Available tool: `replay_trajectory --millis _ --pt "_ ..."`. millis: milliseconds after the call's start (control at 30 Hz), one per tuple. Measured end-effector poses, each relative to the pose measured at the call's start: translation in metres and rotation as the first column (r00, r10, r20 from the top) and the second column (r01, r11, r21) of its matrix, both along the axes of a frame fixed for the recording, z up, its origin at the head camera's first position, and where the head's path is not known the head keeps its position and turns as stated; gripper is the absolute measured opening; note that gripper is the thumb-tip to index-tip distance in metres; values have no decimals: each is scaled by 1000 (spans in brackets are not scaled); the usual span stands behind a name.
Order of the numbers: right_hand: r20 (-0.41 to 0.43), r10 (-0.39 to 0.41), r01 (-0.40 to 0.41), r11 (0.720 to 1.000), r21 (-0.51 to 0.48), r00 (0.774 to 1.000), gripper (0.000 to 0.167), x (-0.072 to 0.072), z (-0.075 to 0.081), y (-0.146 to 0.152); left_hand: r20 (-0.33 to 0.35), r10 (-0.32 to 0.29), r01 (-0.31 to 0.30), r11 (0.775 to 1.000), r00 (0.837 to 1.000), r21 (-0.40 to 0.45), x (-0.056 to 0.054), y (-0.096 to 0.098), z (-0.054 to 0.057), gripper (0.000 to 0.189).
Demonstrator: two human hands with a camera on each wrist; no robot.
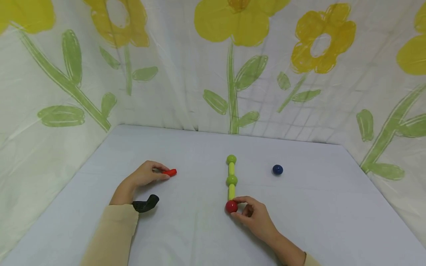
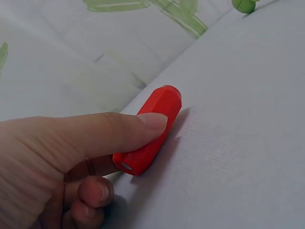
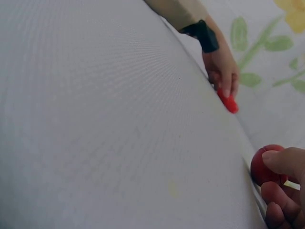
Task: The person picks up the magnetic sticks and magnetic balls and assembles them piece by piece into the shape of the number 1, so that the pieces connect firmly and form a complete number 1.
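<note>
Between thumb and fingers, my left hand pinches a red rod, a short faceted stick with a small metallic spot in its near end. My right hand pinches a red ball at the near end of a straight chain. From that ball, a yellow-green rod leads away to a green ball. Another yellow-green rod continues to a second green ball at the far end. In the right wrist view the red ball shows under the thumb, the chain mostly hidden.
A dark blue ball lies apart on the white table, to the right of the chain. A black wrist camera mount sticks out from the left sleeve. Behind the table hangs a flower-printed curtain.
</note>
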State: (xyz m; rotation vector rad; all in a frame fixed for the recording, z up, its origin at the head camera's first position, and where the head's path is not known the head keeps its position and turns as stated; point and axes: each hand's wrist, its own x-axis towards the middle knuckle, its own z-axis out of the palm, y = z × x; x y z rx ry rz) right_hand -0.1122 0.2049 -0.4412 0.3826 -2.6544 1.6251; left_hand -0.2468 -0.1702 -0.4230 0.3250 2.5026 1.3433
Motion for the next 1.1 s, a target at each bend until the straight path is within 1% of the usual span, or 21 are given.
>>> replay_trajectory --millis 100,167,400,500,600,667,767,833,900,967,1000,1100 --pt "0 0 0 1000 -5 1000 34 0 -1 0 5 -13 13 1000 1000 8 -1 -2 -2 35" --pt "0 0 0 1000 -8 1000 34 -1 -2 0 7 -11 11 1000 1000 17 -1 -3 -2 37" --pt "-4 5 -5 1000 -1 1000 34 -1 -1 0 41 68 -70 996 997 46 1 -6 -1 42" --pt "-2 1 -1 1000 15 1000 34 -2 0 0 60 77 -82 994 995 72 0 -7 0 43" --pt "-8 -3 3 999 33 1000 34 -3 1 1 59 76 -82 992 995 101 -2 -5 0 43" --pt "-19 2 -2 999 42 1000 34 -5 2 1 48 96 -101 988 994 117 -3 -2 1 42" --pt "-25 5 -3 998 58 1000 34 -7 2 2 9 158 -158 977 987 146 -4 4 2 42" --pt "-22 2 0 998 67 1000 34 -9 2 2 -5 215 -211 962 977 171 -4 9 4 42" --pt "-18 0 1 997 72 1000 35 -11 3 2 -6 246 -240 950 969 200 -5 15 7 43" --pt "-22 5 -3 997 71 1000 35 -15 3 3 17 250 -247 941 968 229 -5 23 10 43" --pt "-26 9 -7 997 70 1000 34 -16 4 3 42 249 -251 935 968 249 -5 28 12 43" --pt "-33 20 -18 997 68 999 34 -23 4 3 91 206 -224 928 974 297 -3 46 15 40"
